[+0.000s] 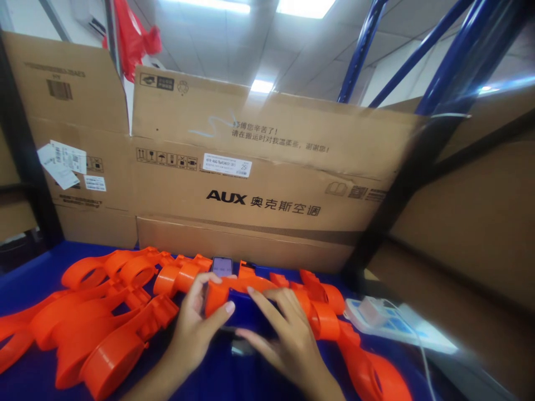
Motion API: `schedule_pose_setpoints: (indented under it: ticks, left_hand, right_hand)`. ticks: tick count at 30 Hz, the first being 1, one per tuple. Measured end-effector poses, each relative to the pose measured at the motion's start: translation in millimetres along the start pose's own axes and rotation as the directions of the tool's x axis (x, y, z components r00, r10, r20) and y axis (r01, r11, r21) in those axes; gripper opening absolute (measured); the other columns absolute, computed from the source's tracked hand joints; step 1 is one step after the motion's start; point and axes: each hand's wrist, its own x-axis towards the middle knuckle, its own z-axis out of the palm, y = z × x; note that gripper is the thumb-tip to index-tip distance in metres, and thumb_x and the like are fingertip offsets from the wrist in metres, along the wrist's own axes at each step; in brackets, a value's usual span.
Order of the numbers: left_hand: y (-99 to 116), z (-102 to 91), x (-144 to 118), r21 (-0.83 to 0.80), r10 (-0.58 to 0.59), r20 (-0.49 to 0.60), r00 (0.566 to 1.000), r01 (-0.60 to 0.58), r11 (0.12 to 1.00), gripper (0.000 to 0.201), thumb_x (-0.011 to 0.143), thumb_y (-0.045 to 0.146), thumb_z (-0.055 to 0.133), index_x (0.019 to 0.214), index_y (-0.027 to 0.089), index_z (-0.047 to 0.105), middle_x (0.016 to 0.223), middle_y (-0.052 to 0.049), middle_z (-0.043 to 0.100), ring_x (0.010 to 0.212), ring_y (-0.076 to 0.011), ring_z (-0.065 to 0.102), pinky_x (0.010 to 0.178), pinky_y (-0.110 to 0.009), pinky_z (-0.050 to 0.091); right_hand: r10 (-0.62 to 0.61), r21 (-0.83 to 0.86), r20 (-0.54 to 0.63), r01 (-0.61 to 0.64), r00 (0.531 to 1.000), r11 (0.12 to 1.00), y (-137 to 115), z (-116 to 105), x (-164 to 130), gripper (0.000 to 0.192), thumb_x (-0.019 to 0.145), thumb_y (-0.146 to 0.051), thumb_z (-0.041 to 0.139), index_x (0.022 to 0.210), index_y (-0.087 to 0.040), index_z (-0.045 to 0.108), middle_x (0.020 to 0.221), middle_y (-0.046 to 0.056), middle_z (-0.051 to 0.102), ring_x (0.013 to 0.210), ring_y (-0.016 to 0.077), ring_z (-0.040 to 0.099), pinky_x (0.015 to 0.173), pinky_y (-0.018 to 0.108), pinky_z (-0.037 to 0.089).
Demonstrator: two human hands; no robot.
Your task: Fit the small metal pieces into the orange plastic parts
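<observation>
My left hand point(199, 317) is closed around an orange plastic part point(218, 298), its thumb on the near face and its fingers behind. This part has a curved, band-like end, and a narrower length of it runs right towards my right hand point(288, 326). The index finger of my right hand rests at the part's upper edge, while its thumb is held apart, lower down. Some of the right fingers are hidden behind the part. Similar orange parts with ring ends point(112, 356) lie in groups to the left, and more orange rings point(326, 321) lie on the right.
A phone point(222, 266) stands behind my hands on the blue table surface point(196, 384). At the right lies a white power strip point(401, 328) with a plugged-in charger point(373, 310) and cable. A cardboard panel point(267, 184) closes off the back, beside dark rack posts point(388, 206).
</observation>
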Motion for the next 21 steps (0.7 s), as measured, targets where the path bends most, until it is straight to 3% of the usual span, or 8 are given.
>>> schedule_pose_setpoints:
  ticks: [4, 7, 11, 14, 18, 21]
  left_hand:
    - [-0.8, 1.0, -0.1, -0.074, -0.028, 0.039, 0.999, 0.031, 0.997, 0.047, 0.076, 0.033, 0.079, 0.118, 0.026, 0.059, 0.107, -0.006, 0.068, 0.099, -0.0259, 0.063, 0.091, -0.037, 0.048]
    - [-1.8, 2.0, -2.0, -0.226, -0.028, 0.078, 0.997, 0.045, 0.973, 0.053, 0.08, 0.039, 0.075, 0.129, 0.028, 0.059, 0.134, -0.009, 0.062, 0.123, -0.0317, 0.056, 0.104, -0.041, 0.044]
    - [-3.5, -2.5, -3.9, -0.346, 0.012, 0.157, 0.987, 0.043, 0.937, 0.055, 0.083, 0.043, 0.071, 0.134, 0.027, 0.059, 0.142, -0.011, 0.057, 0.128, -0.0336, 0.053, 0.106, -0.042, 0.044]
    - [-6.4, -8.3, -4.9, -0.328, -0.014, 0.21, 0.978, 0.084, 0.941, 0.055, 0.079, 0.041, 0.076, 0.13, 0.025, 0.063, 0.129, -0.012, 0.066, 0.116, -0.0333, 0.062, 0.098, -0.041, 0.049]
    - [-10.9, -8.5, -3.3, -0.249, -0.069, 0.025, 0.997, 0.073, 0.966, 0.037, 0.073, 0.038, 0.082, 0.106, 0.021, 0.075, 0.105, -0.009, 0.075, 0.098, -0.0274, 0.069, 0.089, -0.034, 0.053]
    - [-9.9, -1.8, 2.4, -0.258, -0.16, -0.125, 0.979, 0.124, 0.958, 0.038, 0.071, 0.039, 0.084, 0.103, 0.019, 0.075, 0.1, -0.008, 0.077, 0.096, -0.0254, 0.07, 0.087, -0.032, 0.053]
  right_hand:
    - [0.048, 0.059, -0.02, -0.047, 0.999, 0.997, -1.9, -2.5, 1.6, 0.072, 0.079, -0.041, 0.08, 0.144, -0.027, 0.053, 0.109, 0.012, 0.07, 0.097, 0.0304, 0.067, 0.086, 0.047, 0.056]
    - [0.191, 0.218, -0.026, -0.181, 0.981, 0.959, -5.0, -1.7, 3.7, 0.066, 0.082, -0.044, 0.077, 0.141, -0.026, 0.055, 0.121, 0.012, 0.068, 0.109, 0.0319, 0.066, 0.094, 0.047, 0.055]
    - [0.398, 0.531, 0.098, -0.386, 0.912, 0.754, -11.3, 5.4, 2.9, 0.041, 0.098, -0.047, 0.052, 0.13, -0.024, 0.064, 0.125, 0.011, 0.07, 0.115, 0.0294, 0.066, 0.096, 0.046, 0.055]
    - [0.477, 0.605, 0.21, -0.497, 0.853, 0.622, -17.3, 8.7, 0.4, 0.042, 0.1, -0.051, 0.046, 0.116, -0.023, 0.072, 0.111, 0.01, 0.076, 0.107, 0.0287, 0.07, 0.085, 0.043, 0.061]
    - [0.518, 0.572, 0.333, -0.606, 0.788, 0.553, -25.0, 6.9, 1.3, 0.043, 0.1, -0.051, 0.046, 0.109, -0.021, 0.075, 0.096, 0.006, 0.078, 0.094, 0.0269, 0.073, 0.073, 0.038, 0.063]
    - [0.468, 0.553, 0.331, -0.571, 0.819, 0.607, -26.8, 4.1, 3.2, 0.039, 0.101, -0.047, 0.045, 0.119, -0.024, 0.07, 0.109, 0.005, 0.076, 0.102, 0.0262, 0.071, 0.085, 0.04, 0.06]
